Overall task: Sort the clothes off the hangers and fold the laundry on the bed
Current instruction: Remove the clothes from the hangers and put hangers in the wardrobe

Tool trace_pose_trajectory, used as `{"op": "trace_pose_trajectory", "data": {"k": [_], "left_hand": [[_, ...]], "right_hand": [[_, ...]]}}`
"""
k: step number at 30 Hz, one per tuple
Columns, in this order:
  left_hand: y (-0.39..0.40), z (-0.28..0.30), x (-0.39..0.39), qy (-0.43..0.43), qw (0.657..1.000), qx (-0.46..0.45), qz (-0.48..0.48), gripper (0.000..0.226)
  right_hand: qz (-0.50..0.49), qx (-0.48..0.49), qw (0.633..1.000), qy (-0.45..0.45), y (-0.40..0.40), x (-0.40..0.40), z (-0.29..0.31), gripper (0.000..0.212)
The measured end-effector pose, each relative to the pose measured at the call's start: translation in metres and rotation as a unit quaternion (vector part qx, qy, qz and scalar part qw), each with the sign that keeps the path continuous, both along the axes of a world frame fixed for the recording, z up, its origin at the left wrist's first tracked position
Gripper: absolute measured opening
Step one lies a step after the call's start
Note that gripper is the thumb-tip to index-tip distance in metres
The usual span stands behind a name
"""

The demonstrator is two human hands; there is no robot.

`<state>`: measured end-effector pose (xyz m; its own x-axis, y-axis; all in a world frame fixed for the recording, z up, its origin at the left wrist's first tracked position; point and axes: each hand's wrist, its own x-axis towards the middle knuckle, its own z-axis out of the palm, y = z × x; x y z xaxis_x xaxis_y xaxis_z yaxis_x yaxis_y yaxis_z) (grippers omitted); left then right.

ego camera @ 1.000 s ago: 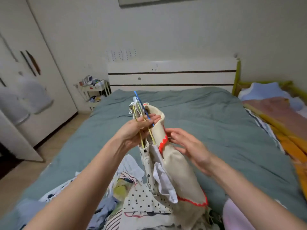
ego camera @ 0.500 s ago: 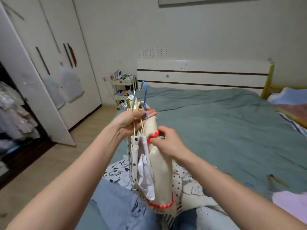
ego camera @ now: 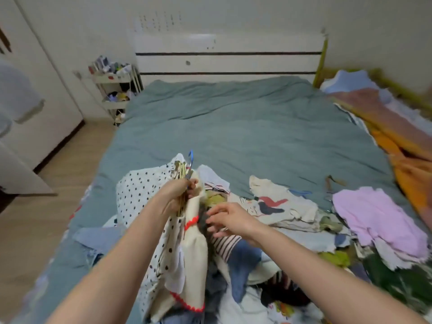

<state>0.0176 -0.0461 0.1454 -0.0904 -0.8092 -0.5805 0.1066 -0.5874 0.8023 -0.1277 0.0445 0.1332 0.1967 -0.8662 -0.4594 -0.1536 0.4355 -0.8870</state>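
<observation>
A white headboard with two dark horizontal stripes stands against the pale wall at the far end; just beside its left corner a white tiered trolley, crowded with small items too blurred to name, stands on the light wooden floor. Along the left edge run white wardrobe doors; at the right, a yellow-green frame borders a second sleeping place piled with blue, pink and orange bedding.

Cream garment with red trim, black-dotted white cloth, teal bedspread.
</observation>
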Motion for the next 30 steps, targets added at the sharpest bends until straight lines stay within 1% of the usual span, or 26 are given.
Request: {"op": "trace_pose_trajectory", "data": {"k": [2, 5, 6, 8, 10, 12, 17, 20, 23, 25, 27, 28, 30], "left_hand": [[0.010, -0.042, -0.009, 0.012, 1.000, 0.020, -0.011, 0.024], [0.020, -0.077, -0.033, 0.039, 0.999, 0.011, -0.032, 0.025], [0.020, -0.080, -0.041, 0.056, 0.998, 0.003, -0.031, 0.025], [0.016, -0.078, -0.059, 0.090, 0.995, -0.006, -0.032, 0.022], [0.007, -0.073, -0.077, 0.117, 0.993, -0.004, -0.030, 0.019], [-0.004, -0.070, -0.094, 0.141, 0.990, -0.001, -0.023, 0.020], [-0.040, -0.069, -0.156, 0.148, 0.988, 0.024, -0.026, 0.026], [-0.063, -0.079, -0.209, 0.130, 0.989, 0.057, -0.032, 0.025], [-0.086, -0.103, -0.264, 0.075, 0.993, 0.083, -0.048, 0.027], [-0.100, -0.126, -0.294, 0.025, 0.993, 0.106, -0.055, 0.027], [-0.111, -0.147, -0.317, 0.004, 0.988, 0.142, -0.055, 0.028], [-0.116, -0.157, -0.326, -0.002, 0.986, 0.159, -0.056, 0.029], [-0.127, -0.175, -0.344, -0.018, 0.983, 0.176, -0.042, 0.030]], "right_hand": [[-0.052, 0.038, 0.998, 0.010, 0.013, -0.028, -0.025, 0.011], [-0.117, 0.076, 0.990, 0.018, 0.027, -0.073, -0.047, 0.008], [-0.138, 0.079, 0.987, 0.020, 0.031, -0.086, -0.050, 0.007], [-0.178, 0.082, 0.980, 0.024, 0.035, -0.113, -0.052, 0.011], [-0.211, 0.078, 0.974, 0.033, 0.035, -0.142, -0.053, 0.014], [-0.241, 0.070, 0.967, 0.039, 0.029, -0.173, -0.054, 0.014], [-0.303, 0.063, 0.950, 0.037, -0.013, -0.247, -0.066, 0.011], [-0.299, 0.078, 0.949, 0.064, -0.049, -0.292, -0.089, 0.012], [-0.306, 0.103, 0.942, 0.088, -0.091, -0.338, -0.115, 0.010], [-0.302, 0.115, 0.940, 0.113, -0.120, -0.369, -0.139, 0.022], [-0.305, 0.120, 0.936, 0.131, -0.148, -0.397, -0.164, 0.033], [-0.314, 0.124, 0.931, 0.135, -0.160, -0.411, -0.180, 0.036], [-0.307, 0.142, 0.928, 0.155, -0.181, -0.431, -0.212, 0.032]]}}
